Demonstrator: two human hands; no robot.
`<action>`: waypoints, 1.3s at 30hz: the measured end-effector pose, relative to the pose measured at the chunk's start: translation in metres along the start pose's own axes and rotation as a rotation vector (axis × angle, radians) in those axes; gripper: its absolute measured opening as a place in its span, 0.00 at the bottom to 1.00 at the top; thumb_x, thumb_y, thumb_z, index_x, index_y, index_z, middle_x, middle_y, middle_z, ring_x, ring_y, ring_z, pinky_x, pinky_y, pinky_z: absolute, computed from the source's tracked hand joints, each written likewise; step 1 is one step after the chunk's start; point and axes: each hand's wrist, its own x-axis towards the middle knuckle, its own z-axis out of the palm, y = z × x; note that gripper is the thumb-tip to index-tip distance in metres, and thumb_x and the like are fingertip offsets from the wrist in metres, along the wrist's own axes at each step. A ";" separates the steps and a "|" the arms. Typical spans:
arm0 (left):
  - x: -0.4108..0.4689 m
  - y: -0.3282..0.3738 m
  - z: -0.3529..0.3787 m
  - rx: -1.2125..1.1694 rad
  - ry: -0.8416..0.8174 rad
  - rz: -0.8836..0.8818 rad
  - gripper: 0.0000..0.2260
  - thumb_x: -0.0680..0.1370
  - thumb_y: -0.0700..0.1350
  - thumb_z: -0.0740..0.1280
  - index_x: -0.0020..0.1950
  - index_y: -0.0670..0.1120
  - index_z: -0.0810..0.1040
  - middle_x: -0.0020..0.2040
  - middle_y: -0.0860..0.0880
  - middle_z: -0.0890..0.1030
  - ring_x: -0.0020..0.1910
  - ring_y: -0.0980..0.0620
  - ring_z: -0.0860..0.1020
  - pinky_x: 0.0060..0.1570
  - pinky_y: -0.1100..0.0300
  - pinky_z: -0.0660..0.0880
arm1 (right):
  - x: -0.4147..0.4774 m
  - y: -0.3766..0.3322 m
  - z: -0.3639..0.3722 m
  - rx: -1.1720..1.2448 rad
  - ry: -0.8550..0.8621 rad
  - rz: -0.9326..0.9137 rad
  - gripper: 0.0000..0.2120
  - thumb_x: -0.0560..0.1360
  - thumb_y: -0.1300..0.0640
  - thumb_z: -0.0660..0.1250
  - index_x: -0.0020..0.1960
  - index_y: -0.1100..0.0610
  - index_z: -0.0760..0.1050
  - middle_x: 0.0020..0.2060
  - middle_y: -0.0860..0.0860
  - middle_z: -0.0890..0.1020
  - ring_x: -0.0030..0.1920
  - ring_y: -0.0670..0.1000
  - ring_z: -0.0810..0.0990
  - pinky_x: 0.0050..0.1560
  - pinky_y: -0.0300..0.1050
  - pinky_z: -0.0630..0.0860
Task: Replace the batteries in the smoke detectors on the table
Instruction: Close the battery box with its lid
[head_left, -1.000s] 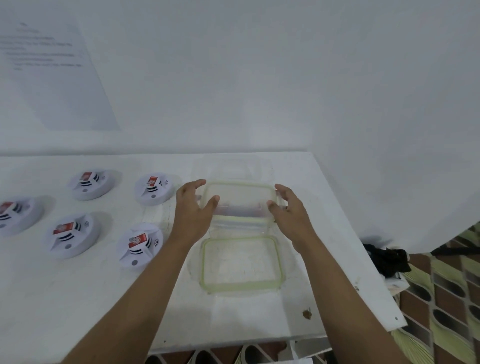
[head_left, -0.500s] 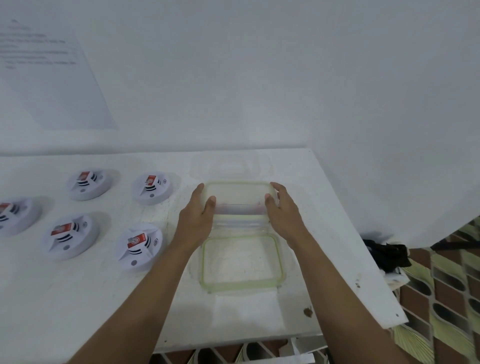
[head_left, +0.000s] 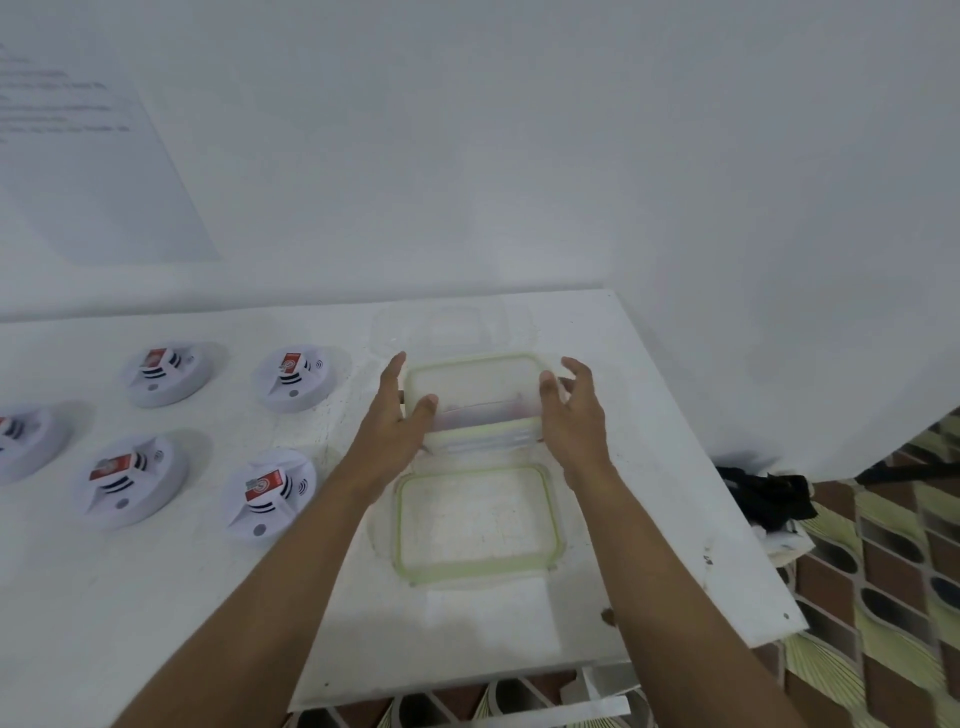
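Several white round smoke detectors lie on the white table (head_left: 156, 597), each with a red battery showing: two at the back (head_left: 169, 371) (head_left: 293, 376), two nearer (head_left: 130, 478) (head_left: 270, 493), one at the left edge (head_left: 21, 436). Right of them stands a clear plastic container (head_left: 472, 384) with a green-rimmed lid; something reddish shows blurred through its wall. My left hand (head_left: 389, 421) is at its left side with the thumb on the lid. My right hand (head_left: 579, 415) is at its right side, thumb at the rim, fingers curled and apart from the wall.
A second green-rimmed lid or shallow tray (head_left: 400, 519) lies flat just in front of the container. A clear empty tub (head_left: 384, 327) stands behind it near the wall. The table's right edge is close. A black object (head_left: 763, 493) lies on the patterned floor.
Both hands held the container's sides more tightly before; now the fingers of the right hand have spread away from it. The view has shifted slightly and the container looks blurred.
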 end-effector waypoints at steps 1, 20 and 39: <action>0.002 0.002 0.003 -0.005 -0.024 -0.016 0.27 0.79 0.56 0.64 0.75 0.65 0.56 0.72 0.49 0.67 0.71 0.49 0.68 0.58 0.50 0.78 | 0.001 0.001 -0.003 0.052 0.063 0.031 0.22 0.83 0.46 0.60 0.75 0.49 0.64 0.70 0.52 0.72 0.69 0.54 0.73 0.68 0.57 0.74; 0.029 0.070 0.077 0.702 -0.266 0.097 0.42 0.74 0.60 0.69 0.80 0.48 0.50 0.79 0.47 0.55 0.77 0.44 0.55 0.73 0.45 0.58 | 0.019 0.013 -0.037 0.136 0.091 0.063 0.23 0.86 0.57 0.53 0.79 0.57 0.53 0.48 0.40 0.76 0.52 0.39 0.78 0.49 0.29 0.71; 0.026 0.065 0.087 0.439 -0.191 0.124 0.20 0.82 0.56 0.60 0.71 0.48 0.69 0.55 0.54 0.75 0.53 0.53 0.75 0.50 0.60 0.67 | 0.030 0.019 -0.030 0.054 0.131 0.035 0.20 0.85 0.56 0.54 0.76 0.58 0.58 0.59 0.50 0.74 0.64 0.56 0.76 0.61 0.45 0.71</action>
